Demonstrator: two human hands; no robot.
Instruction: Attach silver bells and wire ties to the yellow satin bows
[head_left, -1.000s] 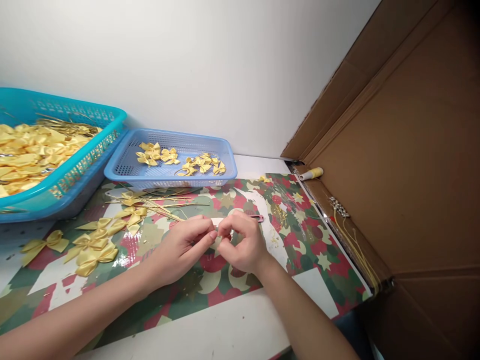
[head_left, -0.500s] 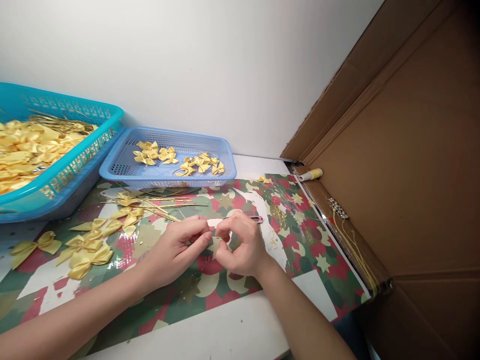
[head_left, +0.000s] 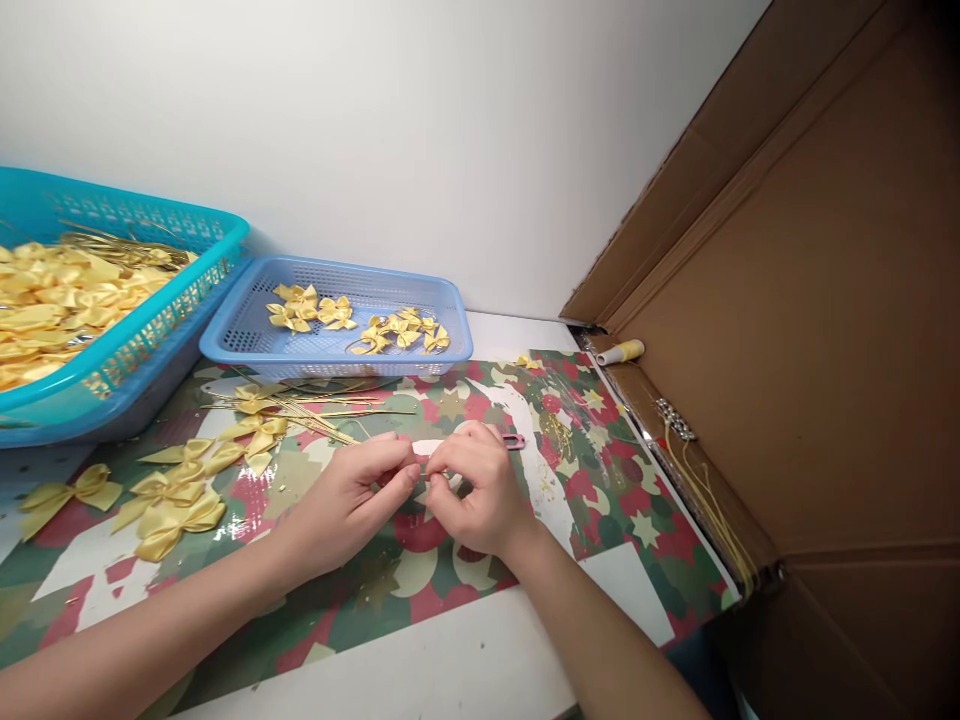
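Observation:
My left hand (head_left: pixel 375 485) and my right hand (head_left: pixel 480 490) meet fingertip to fingertip above the patterned sheet (head_left: pixel 420 580). Both are closed in a pinch. A short bit of thin gold strand (head_left: pixel 425 475) shows between them; most of it is hidden by the fingers. Left of my left hand lie several loose gold strands (head_left: pixel 322 415) and several yellow satin ribbon bows (head_left: pixel 180 515). Partly hidden behind my right hand is a tool with a pink looped end (head_left: pixel 514 441).
A blue basket (head_left: pixel 337 357) at the back holds several bows, some with gold loops. A turquoise basket (head_left: pixel 217 240) heaped with bows and strands stands at left. Cardboard (head_left: pixel 810 350) walls the right side, with a yellow-and-white tube (head_left: pixel 621 352) and hanging yellow cords (head_left: pixel 709 500) beside it.
My right hand has shifted slightly left and its fingers have drawn closer to my left fingertips. My left hand has barely moved; the bows and baskets stay where they were.

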